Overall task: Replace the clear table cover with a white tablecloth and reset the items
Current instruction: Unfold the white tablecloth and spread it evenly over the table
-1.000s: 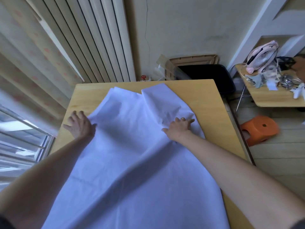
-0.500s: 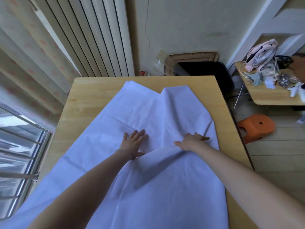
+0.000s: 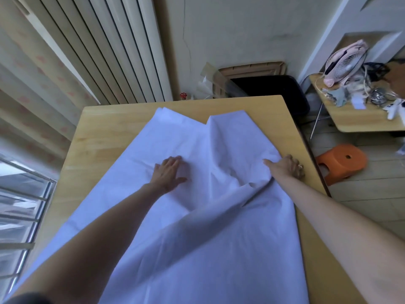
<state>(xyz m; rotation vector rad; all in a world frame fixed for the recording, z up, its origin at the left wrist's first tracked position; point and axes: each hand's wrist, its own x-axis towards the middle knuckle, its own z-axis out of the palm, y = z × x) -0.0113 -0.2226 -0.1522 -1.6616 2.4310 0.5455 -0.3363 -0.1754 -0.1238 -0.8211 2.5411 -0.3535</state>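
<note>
A white tablecloth lies partly spread over the wooden table, with a raised fold running down its middle toward me. My left hand lies flat on the cloth near its centre, fingers straight and pressing it down. At the cloth's right edge my right hand rests with fingers extended, half on the fabric and half on bare wood. The far corners of the cloth are folded back short of the table's far edge. The clear cover appears to stand folded behind the table by the wall.
A radiator and curtain fill the left wall. An orange stool sits on the floor right of the table. A side table at the right carries a pink fan and several small items. A black case stands behind the table.
My left hand slid from the cloth's left edge to its centre. My right hand moved right to the cloth's right edge, and the cloth spread wider across the table.
</note>
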